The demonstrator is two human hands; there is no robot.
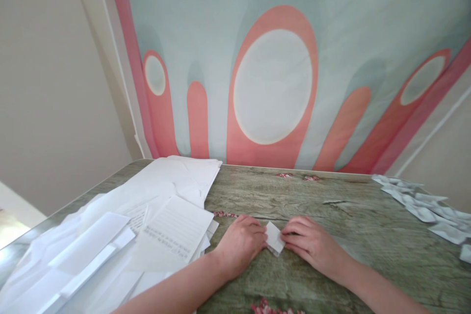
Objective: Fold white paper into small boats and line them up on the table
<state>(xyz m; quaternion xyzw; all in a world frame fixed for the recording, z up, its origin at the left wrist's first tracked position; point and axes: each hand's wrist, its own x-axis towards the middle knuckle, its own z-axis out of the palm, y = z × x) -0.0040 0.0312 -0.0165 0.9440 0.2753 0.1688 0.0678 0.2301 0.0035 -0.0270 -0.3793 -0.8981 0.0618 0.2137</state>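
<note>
Between my two hands, low in the head view and right of centre, is a small folded piece of white paper. My left hand grips its left edge, with the fingers curled together. On the other side, my right hand has its fingers pressed together at the paper's right corner. The thumbs are mostly hidden. Both hands rest low over the wood-patterned table.
A wide pile of white papers, some with writing, covers the table's left side. Several folded white paper pieces lie in a row at the right edge. Behind the table hangs a patterned curtain.
</note>
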